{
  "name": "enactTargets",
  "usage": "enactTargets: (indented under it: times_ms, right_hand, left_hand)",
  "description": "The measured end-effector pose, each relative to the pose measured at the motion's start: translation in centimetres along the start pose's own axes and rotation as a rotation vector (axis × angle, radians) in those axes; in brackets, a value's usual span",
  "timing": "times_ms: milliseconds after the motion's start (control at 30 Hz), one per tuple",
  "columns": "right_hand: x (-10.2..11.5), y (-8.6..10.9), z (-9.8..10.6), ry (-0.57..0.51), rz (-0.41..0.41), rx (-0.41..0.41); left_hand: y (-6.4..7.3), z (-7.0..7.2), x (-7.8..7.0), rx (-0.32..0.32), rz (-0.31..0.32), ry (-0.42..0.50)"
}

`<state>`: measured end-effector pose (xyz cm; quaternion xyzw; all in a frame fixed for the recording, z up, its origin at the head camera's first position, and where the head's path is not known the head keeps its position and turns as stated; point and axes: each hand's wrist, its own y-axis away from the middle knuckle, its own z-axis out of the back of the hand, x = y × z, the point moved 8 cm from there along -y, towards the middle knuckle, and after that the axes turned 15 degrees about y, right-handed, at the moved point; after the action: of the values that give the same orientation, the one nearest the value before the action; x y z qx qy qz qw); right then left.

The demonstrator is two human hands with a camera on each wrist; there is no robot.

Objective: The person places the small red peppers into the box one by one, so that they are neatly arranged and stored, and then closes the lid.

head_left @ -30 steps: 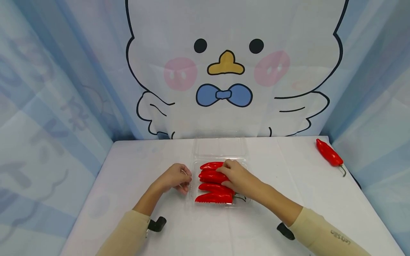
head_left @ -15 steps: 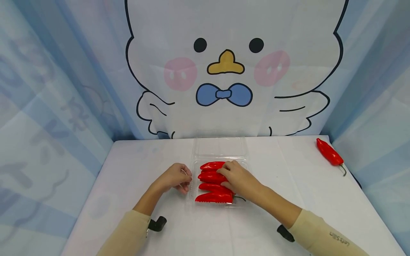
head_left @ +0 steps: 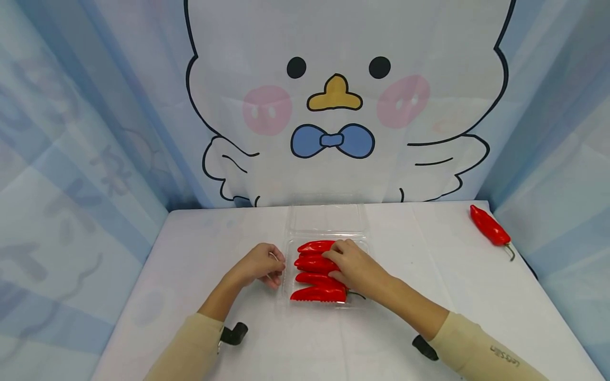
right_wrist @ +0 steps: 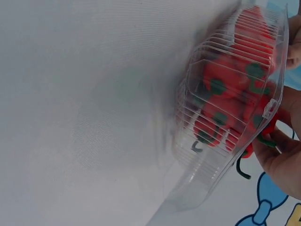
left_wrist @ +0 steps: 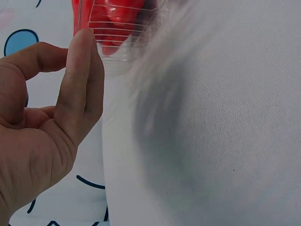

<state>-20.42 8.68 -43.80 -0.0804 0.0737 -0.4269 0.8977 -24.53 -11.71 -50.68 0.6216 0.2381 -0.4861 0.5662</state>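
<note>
A clear plastic clamshell box [head_left: 288, 296] stands on the table with its lid laid back. Several red chili peppers [head_left: 318, 294] lie in it, side by side, with green stems showing through the ribbed wall in the right wrist view. At the box's left rim, my left hand [head_left: 262, 264] pinches the edge between thumb and fingers. My right hand [head_left: 360, 267] reaches over the box from the right and grips a red pepper [head_left: 314, 263] in the middle of the row. Its fingers cover that pepper's stem end in the head view.
One more red pepper [head_left: 490, 226] lies at the table's far right corner. The open lid [head_left: 326, 219] reaches toward the back edge, in front of a cartoon-printed curtain [head_left: 333, 180]. Blue curtains [head_left: 95, 159] hang on both sides.
The right hand has barely shifted, and the pepper under it has slid very slightly left. One of the stems near the wrist has gone from sight. My left hand stays in place.
</note>
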Motion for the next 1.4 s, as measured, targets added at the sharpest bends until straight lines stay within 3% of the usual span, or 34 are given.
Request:
enactTargets:
  times_ms: [900, 1400]
  right_hand:
    - [-0.5, 0.3, -0.1, -0.04, -0.029, -0.001]
    - [-1.7, 1.1, 1.9, -0.048, -0.064, -0.056]
  left_hand:
    - [0.2, -0.1, -0.7, 0.02, -0.001, 0.006]
    - [0.1, -0.1, -0.1, -0.01, 0.018, -0.004]
